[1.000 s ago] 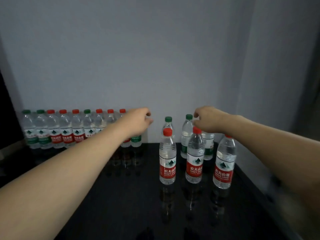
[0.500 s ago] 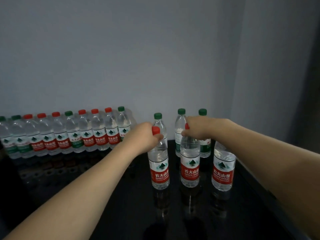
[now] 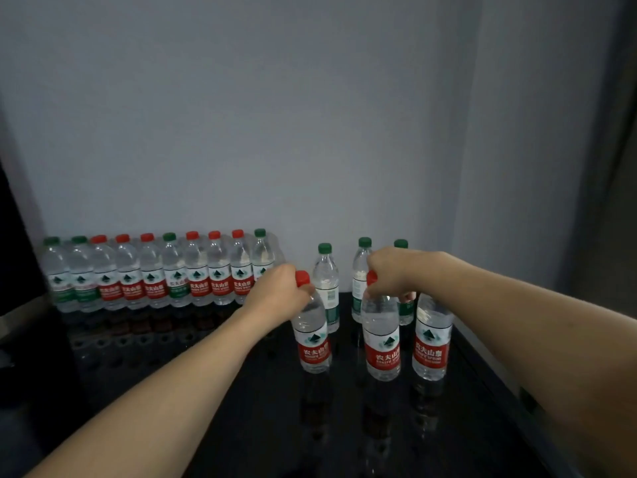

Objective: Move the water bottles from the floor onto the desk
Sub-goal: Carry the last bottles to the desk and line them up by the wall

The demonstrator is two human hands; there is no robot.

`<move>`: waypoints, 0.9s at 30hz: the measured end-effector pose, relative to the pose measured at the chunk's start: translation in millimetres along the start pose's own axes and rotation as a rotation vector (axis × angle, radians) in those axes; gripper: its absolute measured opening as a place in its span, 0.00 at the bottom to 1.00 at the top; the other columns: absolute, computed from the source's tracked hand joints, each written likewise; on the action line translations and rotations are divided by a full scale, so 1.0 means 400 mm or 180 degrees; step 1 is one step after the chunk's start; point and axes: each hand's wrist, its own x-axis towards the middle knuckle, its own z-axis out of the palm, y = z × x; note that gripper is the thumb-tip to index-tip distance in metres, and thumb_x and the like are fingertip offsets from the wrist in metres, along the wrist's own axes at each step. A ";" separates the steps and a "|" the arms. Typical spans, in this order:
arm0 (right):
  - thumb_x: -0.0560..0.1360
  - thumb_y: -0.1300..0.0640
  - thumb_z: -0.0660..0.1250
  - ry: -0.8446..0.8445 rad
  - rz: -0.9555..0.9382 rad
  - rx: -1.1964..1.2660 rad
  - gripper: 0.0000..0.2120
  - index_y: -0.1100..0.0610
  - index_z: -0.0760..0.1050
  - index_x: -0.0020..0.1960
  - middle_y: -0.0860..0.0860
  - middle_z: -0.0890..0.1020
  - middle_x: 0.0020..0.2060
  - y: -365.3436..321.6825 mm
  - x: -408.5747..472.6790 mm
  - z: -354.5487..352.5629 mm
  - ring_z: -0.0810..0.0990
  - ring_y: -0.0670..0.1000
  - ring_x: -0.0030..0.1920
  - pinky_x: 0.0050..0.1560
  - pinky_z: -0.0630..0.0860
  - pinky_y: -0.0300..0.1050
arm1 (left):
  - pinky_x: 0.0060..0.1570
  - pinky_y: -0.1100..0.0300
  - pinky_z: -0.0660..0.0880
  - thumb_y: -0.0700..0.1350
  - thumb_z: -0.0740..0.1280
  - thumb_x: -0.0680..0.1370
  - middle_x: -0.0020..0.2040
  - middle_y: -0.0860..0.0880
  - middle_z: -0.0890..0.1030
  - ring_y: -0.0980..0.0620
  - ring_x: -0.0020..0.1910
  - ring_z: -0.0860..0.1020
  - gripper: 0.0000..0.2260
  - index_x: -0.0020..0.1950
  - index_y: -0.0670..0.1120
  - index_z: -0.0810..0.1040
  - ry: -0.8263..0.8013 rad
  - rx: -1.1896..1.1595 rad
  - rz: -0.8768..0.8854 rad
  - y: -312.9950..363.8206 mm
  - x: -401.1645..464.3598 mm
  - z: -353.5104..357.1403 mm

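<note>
My left hand grips the neck of a red-capped, red-labelled water bottle standing on the glossy black desk. My right hand grips the neck of a second red-labelled bottle just to its right. A third red-labelled bottle stands free at the far right. Behind them stand three green-capped bottles. A long row of several bottles with red and green caps lines the wall at the back left.
The grey wall rises right behind the bottles. The desk's right edge runs close beside the rightmost bottle. A dark object stands at the far left.
Both hands came from the back bottles down onto the necks of the two front red-labelled bottles and closed round them. The left bottle leans slightly.
</note>
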 end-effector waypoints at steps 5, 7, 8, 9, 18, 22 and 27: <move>0.76 0.45 0.69 0.0353 -0.0156 0.0363 0.14 0.56 0.72 0.47 0.51 0.82 0.34 -0.043 -0.130 -0.109 0.82 0.47 0.26 0.27 0.75 0.41 | 0.33 0.59 0.67 0.54 0.68 0.78 0.40 0.51 0.77 0.54 0.38 0.76 0.10 0.44 0.50 0.73 0.0501 0.0274 0.0293 0.025 -0.076 -0.187; 0.76 0.44 0.68 0.0603 -0.0247 0.0389 0.16 0.57 0.73 0.46 0.52 0.83 0.31 -0.066 -0.159 -0.168 0.82 0.47 0.25 0.27 0.75 0.41 | 0.34 0.58 0.67 0.55 0.68 0.78 0.41 0.51 0.77 0.53 0.39 0.75 0.11 0.46 0.49 0.74 0.0667 0.0419 0.0369 0.043 -0.091 -0.278; 0.75 0.44 0.68 0.0729 -0.0301 0.0382 0.16 0.58 0.73 0.47 0.53 0.83 0.32 -0.080 -0.169 -0.198 0.82 0.47 0.25 0.26 0.75 0.40 | 0.34 0.58 0.67 0.55 0.68 0.78 0.41 0.51 0.77 0.54 0.39 0.75 0.11 0.47 0.48 0.74 0.0724 0.0429 0.0426 0.051 -0.097 -0.321; 0.76 0.44 0.68 0.0856 -0.0355 0.0374 0.16 0.58 0.73 0.47 0.54 0.83 0.33 -0.094 -0.177 -0.229 0.82 0.47 0.25 0.24 0.74 0.39 | 0.35 0.57 0.68 0.55 0.67 0.78 0.41 0.50 0.77 0.53 0.39 0.76 0.11 0.48 0.48 0.75 0.0791 0.0412 0.0480 0.059 -0.104 -0.359; 0.75 0.42 0.68 0.1814 -0.0581 0.0551 0.16 0.56 0.72 0.45 0.54 0.82 0.31 -0.154 -0.100 -0.473 0.81 0.46 0.24 0.22 0.73 0.37 | 0.42 0.55 0.69 0.53 0.69 0.78 0.46 0.45 0.79 0.43 0.44 0.75 0.13 0.51 0.43 0.76 0.1682 0.0190 0.0790 0.108 0.004 -0.550; 0.75 0.43 0.68 0.1883 -0.0639 0.0496 0.16 0.56 0.71 0.44 0.52 0.81 0.26 -0.154 0.040 -0.504 0.79 0.46 0.21 0.24 0.71 0.37 | 0.39 0.57 0.67 0.54 0.69 0.77 0.43 0.47 0.78 0.45 0.42 0.75 0.12 0.48 0.45 0.74 0.1575 0.0127 0.0734 0.083 0.143 -0.514; 0.76 0.43 0.67 0.1726 -0.0663 0.0342 0.16 0.56 0.71 0.44 0.52 0.80 0.26 -0.143 0.273 -0.448 0.78 0.45 0.20 0.25 0.71 0.39 | 0.33 0.58 0.66 0.53 0.69 0.77 0.40 0.51 0.76 0.52 0.38 0.75 0.10 0.46 0.47 0.74 0.1289 0.0028 0.0573 0.002 0.334 -0.378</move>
